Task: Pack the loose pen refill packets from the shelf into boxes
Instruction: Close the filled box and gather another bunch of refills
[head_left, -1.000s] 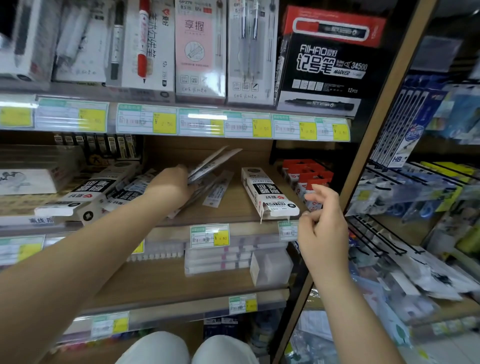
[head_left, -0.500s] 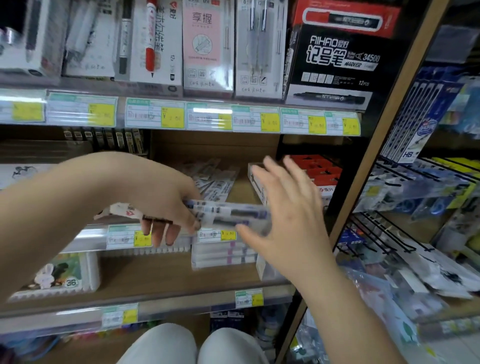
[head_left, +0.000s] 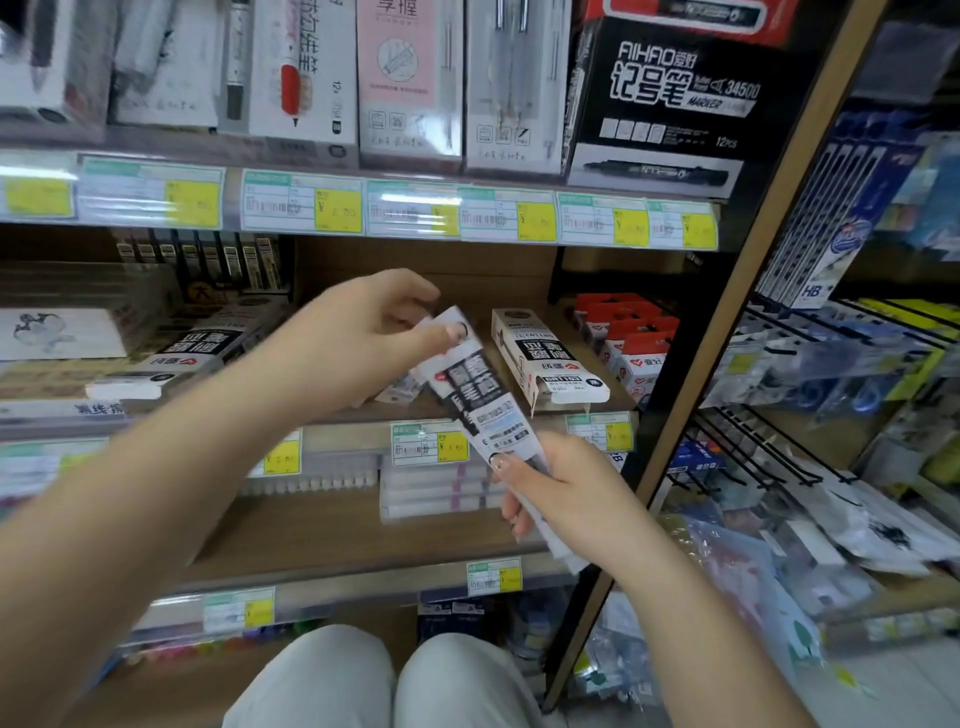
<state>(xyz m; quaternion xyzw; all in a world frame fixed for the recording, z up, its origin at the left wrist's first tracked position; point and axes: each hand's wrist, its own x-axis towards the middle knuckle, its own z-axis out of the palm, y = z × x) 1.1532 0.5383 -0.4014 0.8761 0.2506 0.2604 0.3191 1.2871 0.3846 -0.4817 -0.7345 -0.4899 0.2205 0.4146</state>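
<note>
Both hands hold a stack of flat black-and-white pen refill packets (head_left: 475, 400), tilted in front of the middle shelf (head_left: 363, 415). My left hand (head_left: 363, 332) pinches its upper end between thumb and fingers. My right hand (head_left: 556, 488) grips its lower end, whose tips stick out below the palm. A white refill box (head_left: 545, 358) with black print lies on the shelf just right of the packets, its front flap open. Another similar box (head_left: 192, 353) lies on the shelf to the left. A small bit of another packet (head_left: 400, 389) shows on the shelf under my left hand.
Red-topped small boxes (head_left: 634, 338) stand at the shelf's right end against a black upright. Pen and marker boxes (head_left: 670, 98) fill the shelf above. Clear boxes (head_left: 436, 493) sit on the shelf below. Wire hooks with hanging packets (head_left: 831, 467) jut out on the right. My knees (head_left: 384, 680) are below.
The left hand lifted the packets off the shelf and brought them forward. The right hand, open before, came in and now grips the stack's lower end, and the stack has turned from level to tilted.
</note>
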